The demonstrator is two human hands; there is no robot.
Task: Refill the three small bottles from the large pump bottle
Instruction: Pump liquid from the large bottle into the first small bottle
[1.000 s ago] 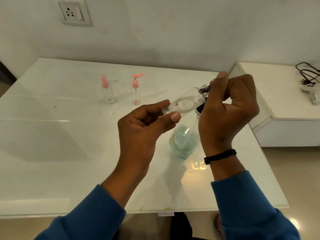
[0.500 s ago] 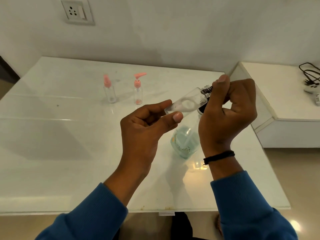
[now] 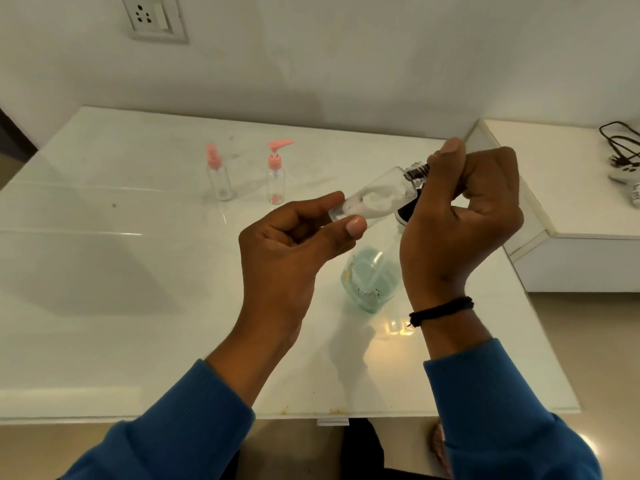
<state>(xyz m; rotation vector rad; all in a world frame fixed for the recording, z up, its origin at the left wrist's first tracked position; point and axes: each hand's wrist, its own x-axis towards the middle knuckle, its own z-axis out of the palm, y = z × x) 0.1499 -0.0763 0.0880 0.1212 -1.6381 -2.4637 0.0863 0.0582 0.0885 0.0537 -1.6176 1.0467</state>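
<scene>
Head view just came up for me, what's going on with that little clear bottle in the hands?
A person holds a small clear bottle tilted in the air above the table. The left hand pinches its base, and the right hand grips the dark threaded neck end. Whitish liquid shows inside. The large pump bottle stands on the table just below the hands. Two more small bottles with pink tops stand upright farther back, side by side.

**Pale room, glossy table**

We see a white wall (image 3: 346, 57) with a socket plate (image 3: 154, 17), a glass-topped white table (image 3: 104, 271), a low white side unit (image 3: 571, 202) holding black cables (image 3: 620, 143), and beige floor (image 3: 588, 341).
</scene>
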